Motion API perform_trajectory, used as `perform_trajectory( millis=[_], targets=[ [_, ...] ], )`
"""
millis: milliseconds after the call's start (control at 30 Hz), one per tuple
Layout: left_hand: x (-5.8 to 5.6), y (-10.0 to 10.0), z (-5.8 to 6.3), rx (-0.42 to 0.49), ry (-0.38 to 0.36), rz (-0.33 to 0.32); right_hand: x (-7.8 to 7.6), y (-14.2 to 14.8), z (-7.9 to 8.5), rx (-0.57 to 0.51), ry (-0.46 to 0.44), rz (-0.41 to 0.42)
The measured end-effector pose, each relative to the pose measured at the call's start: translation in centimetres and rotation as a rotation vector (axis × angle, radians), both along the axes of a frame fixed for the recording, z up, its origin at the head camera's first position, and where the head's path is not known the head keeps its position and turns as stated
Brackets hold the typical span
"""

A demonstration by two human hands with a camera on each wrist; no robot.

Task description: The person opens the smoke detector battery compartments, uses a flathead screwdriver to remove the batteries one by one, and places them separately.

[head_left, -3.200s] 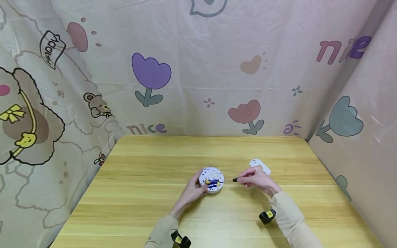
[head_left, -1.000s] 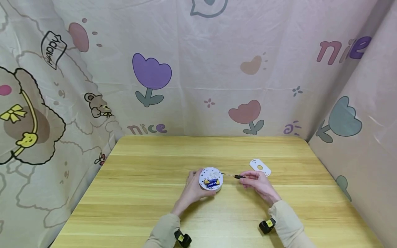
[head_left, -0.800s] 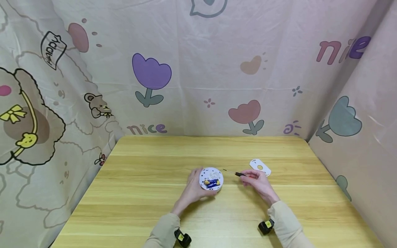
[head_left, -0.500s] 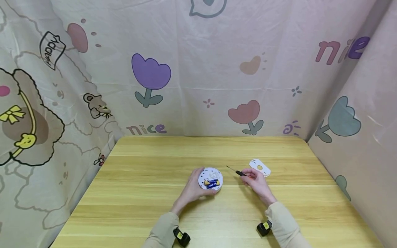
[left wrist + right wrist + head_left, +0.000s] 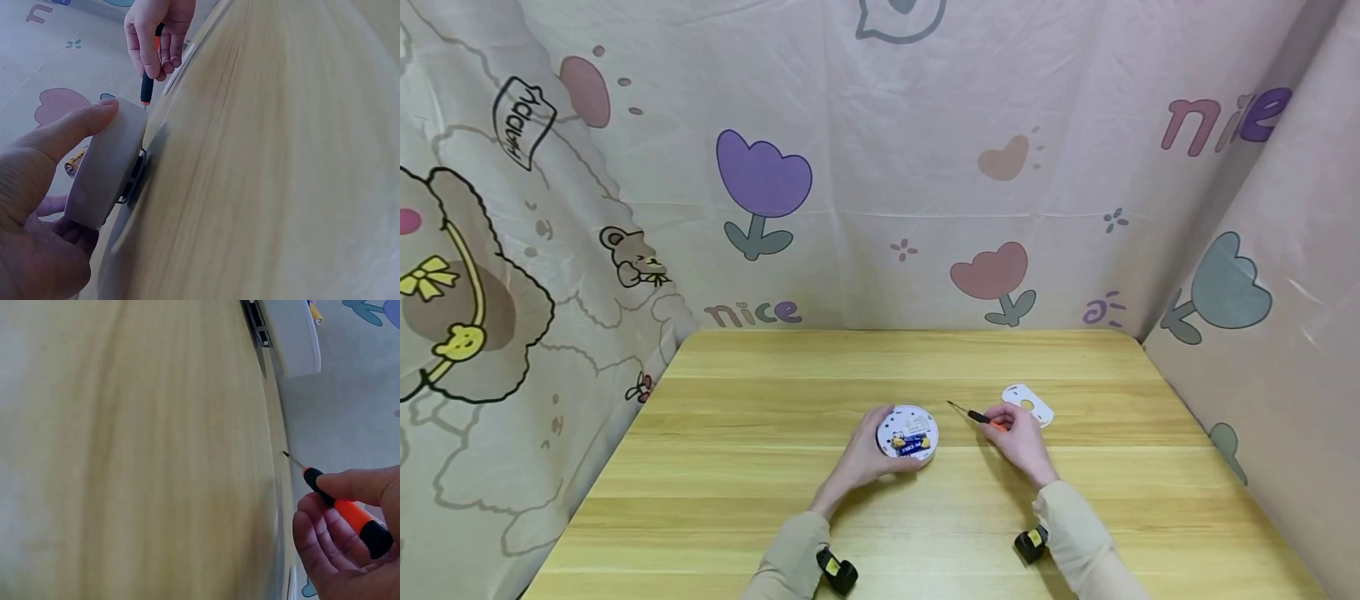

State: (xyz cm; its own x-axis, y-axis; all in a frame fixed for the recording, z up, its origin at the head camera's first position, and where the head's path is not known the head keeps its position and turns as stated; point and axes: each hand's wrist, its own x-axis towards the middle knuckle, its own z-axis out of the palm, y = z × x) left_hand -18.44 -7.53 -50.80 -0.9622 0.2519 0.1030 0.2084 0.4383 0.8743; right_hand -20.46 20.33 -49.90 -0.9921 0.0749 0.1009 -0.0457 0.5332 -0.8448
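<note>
My left hand [image 5: 865,454] grips a round white device, which looks like a smoke alarm [image 5: 907,421], by its rim, with the thumb along the near side. Blue-and-yellow batteries [image 5: 910,446] lie in its upturned back; one battery end [image 5: 74,164] pokes up past the edge. In the left wrist view the side of the smoke alarm [image 5: 112,162] shows, with slotted dark parts underneath. My right hand [image 5: 1021,440] pinches a small screwdriver [image 5: 350,514] with an orange-and-black handle. Its thin tip points to the far left, apart from the smoke alarm.
A white mounting plate [image 5: 1037,410] with a round hole lies on the wooden table [image 5: 790,517], just beyond my right hand. Patterned cloth [image 5: 865,167] hangs behind the table and on both sides. A black wrist camera [image 5: 837,573] sits at each sleeve.
The screwdriver tip has drawn back from the smoke alarm's batteries and rim and swung to point farther away. My left thumb has shifted from the alarm's back to its near side.
</note>
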Motion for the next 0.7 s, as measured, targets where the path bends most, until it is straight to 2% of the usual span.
perform_trajectory(
  millis=[167,367,700],
  targets=[
    [0.06,-0.06,0.02,0.009,0.000,-0.001,-0.24,-0.46,-0.22,0.102,0.045,0.001],
    [0.15,-0.08,0.02,0.015,-0.006,-0.002,-0.27,-0.82,-0.10,0.214,0.035,-0.012],
    [0.20,-0.12,0.08,0.021,-0.014,-0.003,-0.67,-0.88,-0.37,0.288,-0.007,0.001]
  ],
)
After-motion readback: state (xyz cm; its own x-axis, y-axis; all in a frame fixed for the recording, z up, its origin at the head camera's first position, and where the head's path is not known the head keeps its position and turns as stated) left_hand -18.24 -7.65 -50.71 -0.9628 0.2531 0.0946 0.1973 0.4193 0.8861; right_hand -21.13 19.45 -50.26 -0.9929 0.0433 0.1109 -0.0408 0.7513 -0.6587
